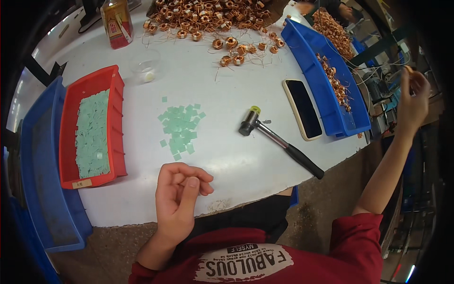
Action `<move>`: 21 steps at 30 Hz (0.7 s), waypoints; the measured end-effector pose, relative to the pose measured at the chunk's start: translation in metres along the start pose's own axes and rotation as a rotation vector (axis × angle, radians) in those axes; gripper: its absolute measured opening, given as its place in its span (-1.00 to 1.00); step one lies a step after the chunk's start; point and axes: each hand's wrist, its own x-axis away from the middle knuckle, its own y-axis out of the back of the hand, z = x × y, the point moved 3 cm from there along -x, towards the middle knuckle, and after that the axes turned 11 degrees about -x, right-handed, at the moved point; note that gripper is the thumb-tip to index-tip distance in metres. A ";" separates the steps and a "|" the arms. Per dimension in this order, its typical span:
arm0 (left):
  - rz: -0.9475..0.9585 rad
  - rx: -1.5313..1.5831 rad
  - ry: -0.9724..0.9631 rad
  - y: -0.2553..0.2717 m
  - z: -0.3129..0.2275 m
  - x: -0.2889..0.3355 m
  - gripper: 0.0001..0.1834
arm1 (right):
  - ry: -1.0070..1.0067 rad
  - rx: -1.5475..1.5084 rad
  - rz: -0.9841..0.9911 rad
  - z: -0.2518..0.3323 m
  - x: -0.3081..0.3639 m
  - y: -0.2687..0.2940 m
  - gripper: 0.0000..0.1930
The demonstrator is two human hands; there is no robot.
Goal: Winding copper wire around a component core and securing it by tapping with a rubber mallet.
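My left hand (177,201) is over the near edge of the white table, palm partly turned up. Its fingers curl loosely, the thumb stands apart from them, and I see nothing in it. Just beyond it lies a loose pile of small pale-green square sheets (180,127). Far out to the right, past the table, my right hand (416,102) is raised. Its fingertips pinch a small copper-coloured piece that looks like a copper coil (409,70), partly hidden by the fingers. A hammer (279,139) with a black grip lies on the table between my hands.
A red bin (118,123) of green squares stands left beside a blue tray (40,189). Copper-wound coils (203,19) heap at the back. A phone (302,109) lies by a blue bin (307,57) of coils. A bottle (116,26) and clear cup (146,71) stand back left.
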 end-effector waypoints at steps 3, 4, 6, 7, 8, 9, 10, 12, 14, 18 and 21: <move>0.008 -0.006 0.014 0.000 0.000 0.000 -0.87 | -0.095 0.252 0.371 -0.012 0.004 -0.039 -0.72; 0.011 -0.008 0.015 -0.001 0.000 0.000 -0.87 | -0.033 0.115 0.379 -0.009 0.010 -0.046 -0.74; 0.012 -0.016 0.012 -0.001 0.000 0.000 -0.87 | -0.112 -0.103 0.409 -0.002 0.024 -0.062 -0.77; 0.012 -0.024 0.012 -0.001 0.000 0.000 -0.87 | -0.010 -0.199 0.436 0.010 0.033 -0.067 -0.80; 0.014 -0.033 0.013 -0.001 0.000 0.000 -0.87 | 0.077 -0.366 0.508 0.025 0.040 -0.074 -0.83; 0.012 -0.043 0.011 -0.002 0.000 -0.001 -0.88 | 0.076 -0.508 0.549 0.040 0.048 -0.082 -0.84; 0.011 -0.054 0.008 -0.002 0.000 -0.001 -0.88 | 0.088 -0.594 0.585 0.058 0.053 -0.090 -0.85; -0.009 -0.081 0.002 -0.004 -0.001 -0.001 -0.89 | 0.134 -0.746 0.721 0.097 0.063 -0.106 -0.88; -0.047 -0.114 -0.004 -0.005 -0.001 0.000 -0.90 | 0.049 -0.791 0.991 0.133 0.085 -0.124 -0.86; -0.069 -0.117 -0.020 -0.006 -0.001 0.001 -0.90 | 0.640 -0.480 0.789 0.190 0.128 -0.148 -0.85; -0.064 -0.137 -0.031 -0.004 0.000 0.002 -0.89 | 0.656 -0.354 0.556 0.195 0.136 -0.170 -0.80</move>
